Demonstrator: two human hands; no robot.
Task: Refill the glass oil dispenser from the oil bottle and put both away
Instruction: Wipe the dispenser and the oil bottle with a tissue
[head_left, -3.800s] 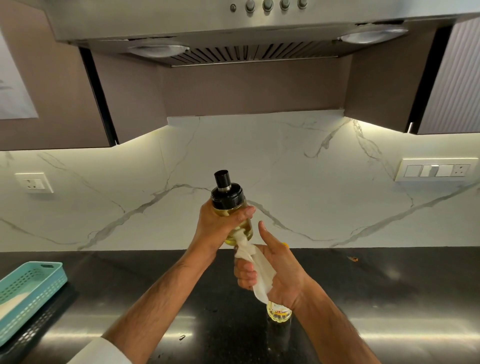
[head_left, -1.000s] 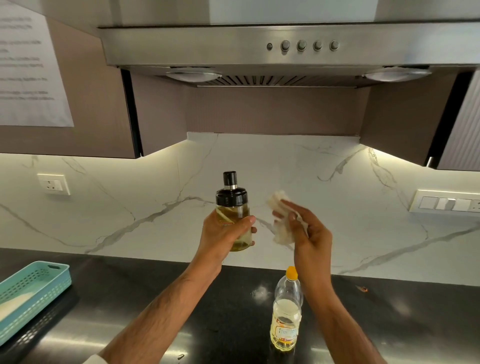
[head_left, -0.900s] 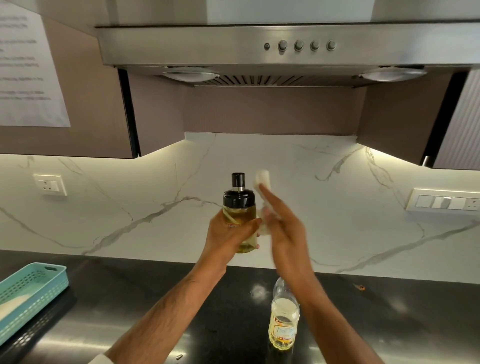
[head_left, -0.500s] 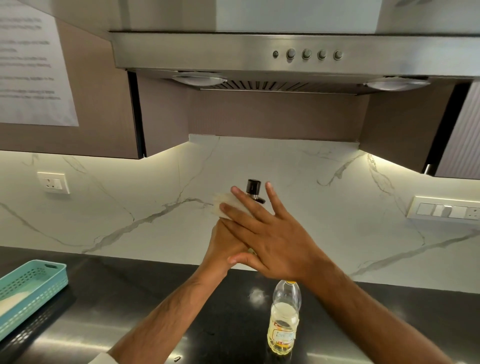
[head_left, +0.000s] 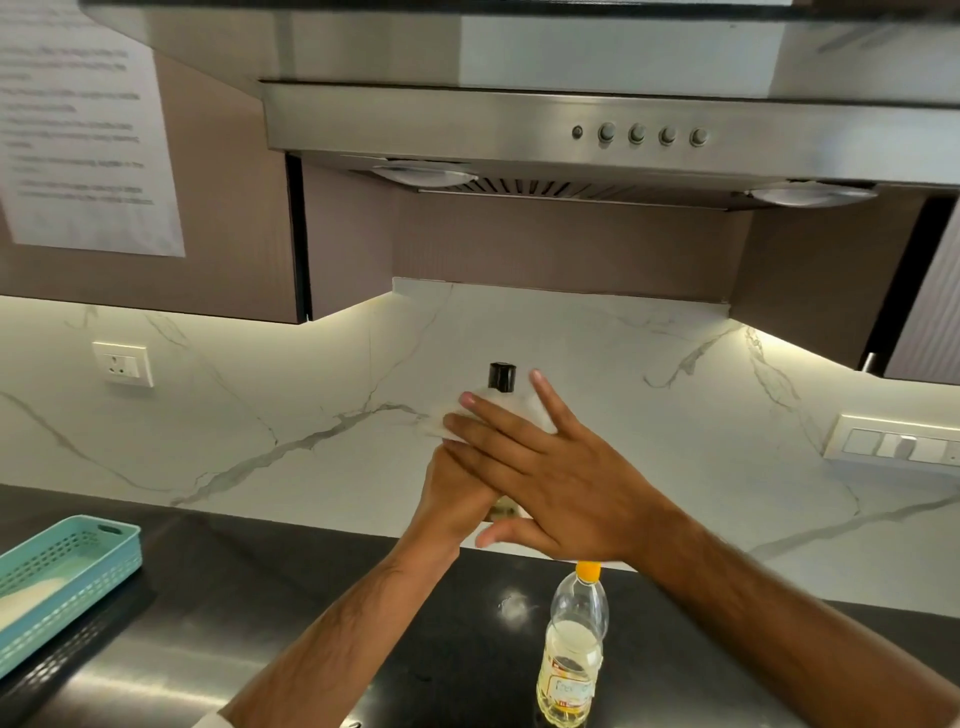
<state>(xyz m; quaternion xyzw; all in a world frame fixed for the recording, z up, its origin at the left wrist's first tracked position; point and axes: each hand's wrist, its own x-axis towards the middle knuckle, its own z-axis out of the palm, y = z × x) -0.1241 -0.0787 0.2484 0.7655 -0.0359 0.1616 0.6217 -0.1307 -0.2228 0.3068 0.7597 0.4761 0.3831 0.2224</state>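
Note:
My left hand (head_left: 457, 499) grips the glass oil dispenser (head_left: 502, 376) and holds it up in front of the marble backsplash; only its black cap and a sliver of its base show. My right hand (head_left: 540, 478) lies across the dispenser with straight, spread fingers, pressing a white tissue (head_left: 436, 423) against its upper part. The plastic oil bottle (head_left: 571, 654) with a yellow cap stands upright on the black counter (head_left: 260, 623), below my right wrist, partly filled with pale oil.
A teal perforated basket (head_left: 62, 582) sits at the counter's left edge. A steel range hood (head_left: 571, 130) and brown cabinets hang overhead. A socket (head_left: 123, 365) is on the left wall, a switch panel (head_left: 893, 447) on the right.
My right hand has swept the tissue from beside the dispenser over its front and now covers it. The dispenser stays held up in my left hand. The oil bottle has not moved.

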